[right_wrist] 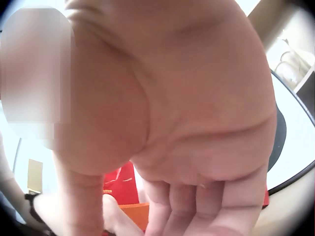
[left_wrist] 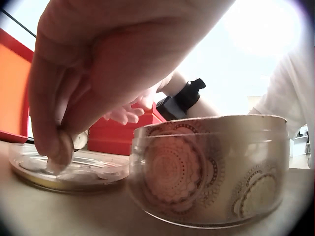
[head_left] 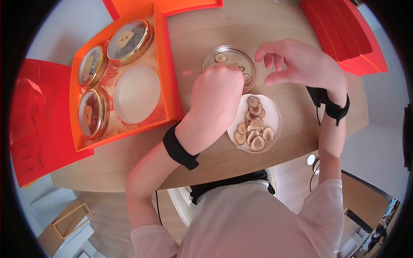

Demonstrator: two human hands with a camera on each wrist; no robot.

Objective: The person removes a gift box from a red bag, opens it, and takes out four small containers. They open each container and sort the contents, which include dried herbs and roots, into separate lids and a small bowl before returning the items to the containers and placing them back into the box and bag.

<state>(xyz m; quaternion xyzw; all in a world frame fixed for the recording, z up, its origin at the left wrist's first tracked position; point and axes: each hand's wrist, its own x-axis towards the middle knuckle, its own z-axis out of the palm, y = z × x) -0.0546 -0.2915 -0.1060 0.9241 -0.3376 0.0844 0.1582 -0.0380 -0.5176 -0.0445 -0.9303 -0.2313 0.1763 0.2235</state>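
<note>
My left hand (head_left: 218,92) reaches over a shallow clear round lid (head_left: 207,60) with a few pale, brown-rimmed dried slices (head_left: 220,57) in it. In the left wrist view its thumb and fingertips pinch a dried slice (left_wrist: 80,140), partly hidden by the fingers, low over the lid. Close by stands a clear round jar (left_wrist: 211,172) with a lacy circle pattern showing through its wall. Several more slices (head_left: 257,122) lie spread on the jar's white top (head_left: 275,116). To the right of the lid, my right hand (head_left: 297,60) hovers with loosely bent fingers and holds nothing.
At left, an orange box (head_left: 172,86) holds several gold-rimmed jars (head_left: 130,41) and one bare round recess (head_left: 137,94). Red box parts (head_left: 344,34) stand at the back right, with a red bag (head_left: 38,116) far left. The table's front edge (head_left: 206,172) runs near my body.
</note>
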